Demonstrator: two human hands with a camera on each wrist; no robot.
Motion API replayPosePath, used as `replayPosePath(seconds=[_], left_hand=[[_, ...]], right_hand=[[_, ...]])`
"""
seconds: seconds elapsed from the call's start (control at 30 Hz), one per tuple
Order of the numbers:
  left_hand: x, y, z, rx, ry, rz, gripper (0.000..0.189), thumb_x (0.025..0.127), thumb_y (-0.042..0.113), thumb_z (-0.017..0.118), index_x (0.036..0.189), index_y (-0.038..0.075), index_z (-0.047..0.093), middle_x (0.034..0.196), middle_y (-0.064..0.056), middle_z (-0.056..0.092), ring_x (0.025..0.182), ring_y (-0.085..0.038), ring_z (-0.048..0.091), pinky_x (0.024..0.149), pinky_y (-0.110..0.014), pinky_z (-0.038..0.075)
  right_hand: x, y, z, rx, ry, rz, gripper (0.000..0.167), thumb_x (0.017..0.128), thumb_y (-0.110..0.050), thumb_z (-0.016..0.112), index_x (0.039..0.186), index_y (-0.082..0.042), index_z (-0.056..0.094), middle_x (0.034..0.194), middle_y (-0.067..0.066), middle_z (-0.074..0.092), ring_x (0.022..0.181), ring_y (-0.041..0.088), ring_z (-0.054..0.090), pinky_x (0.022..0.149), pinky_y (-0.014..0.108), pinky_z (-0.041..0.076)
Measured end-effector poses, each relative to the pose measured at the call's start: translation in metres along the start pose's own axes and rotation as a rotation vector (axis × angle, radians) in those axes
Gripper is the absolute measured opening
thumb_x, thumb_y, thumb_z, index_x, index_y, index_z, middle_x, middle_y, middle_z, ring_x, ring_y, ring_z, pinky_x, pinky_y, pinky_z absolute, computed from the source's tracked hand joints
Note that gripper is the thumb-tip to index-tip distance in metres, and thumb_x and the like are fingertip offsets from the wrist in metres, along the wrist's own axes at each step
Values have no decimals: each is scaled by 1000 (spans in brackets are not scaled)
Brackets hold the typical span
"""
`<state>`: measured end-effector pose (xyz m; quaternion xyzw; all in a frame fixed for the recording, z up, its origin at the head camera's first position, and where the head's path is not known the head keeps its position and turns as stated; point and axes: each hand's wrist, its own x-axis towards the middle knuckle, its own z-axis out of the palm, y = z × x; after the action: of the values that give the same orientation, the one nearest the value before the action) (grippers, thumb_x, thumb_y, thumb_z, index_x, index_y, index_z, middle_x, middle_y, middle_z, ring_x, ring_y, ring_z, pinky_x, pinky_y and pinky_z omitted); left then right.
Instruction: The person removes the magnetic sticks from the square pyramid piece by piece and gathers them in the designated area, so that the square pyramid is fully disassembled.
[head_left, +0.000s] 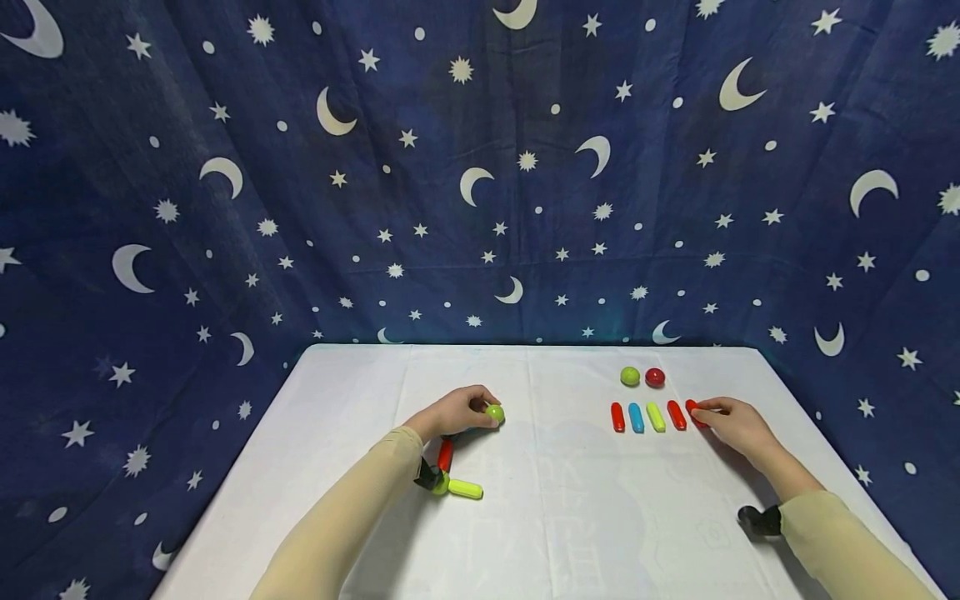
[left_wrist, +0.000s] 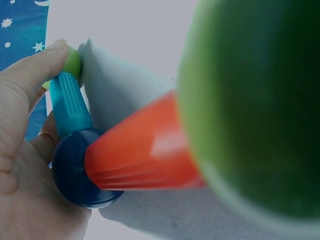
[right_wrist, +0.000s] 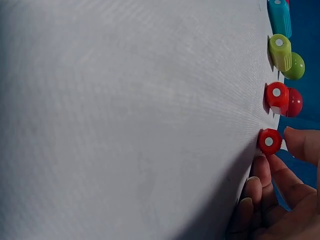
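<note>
At the left, my left hand pinches a green ball at the far end of a joined chain of toy rods and balls. From that ball, a blue rod leads to a dark blue ball by the palm, then a red rod and a second green ball, large and blurred up close. A yellow-green rod extends rightward from this ball. My right hand grips a red rod between thumb and fingers, at the right end of a row.
Left of the gripped rod lie another red rod, a yellow-green rod, a blue rod and a further red rod. Behind them sit a green ball and a red ball. A starry curtain surrounds the white table.
</note>
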<state>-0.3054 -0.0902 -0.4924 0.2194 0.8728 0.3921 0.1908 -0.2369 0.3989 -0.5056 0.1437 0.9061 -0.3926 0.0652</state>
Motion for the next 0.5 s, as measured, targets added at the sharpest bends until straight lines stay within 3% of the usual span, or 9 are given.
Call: replayPosePath(seconds=[0.33,0.5], left_hand=[[-1,0,0,3,1,-15,28,94,22,77,121,18,70,100,0,61,91,-16,53,82,-32,44],[-1,1,1,29,13,-8,31,94,24,77,123,19,71,103,1,62,93,-16,54,85,-33,45]], right_hand=[[-1,2,1,3,28,-3,59,104,-36,57,135,14,50,132,37,50,116,49,47,100,63,41],[-5,2,0,7,144,-27,61,105,-41,52,136,12,52,131,34,52,110,43,52,78,42,52]])
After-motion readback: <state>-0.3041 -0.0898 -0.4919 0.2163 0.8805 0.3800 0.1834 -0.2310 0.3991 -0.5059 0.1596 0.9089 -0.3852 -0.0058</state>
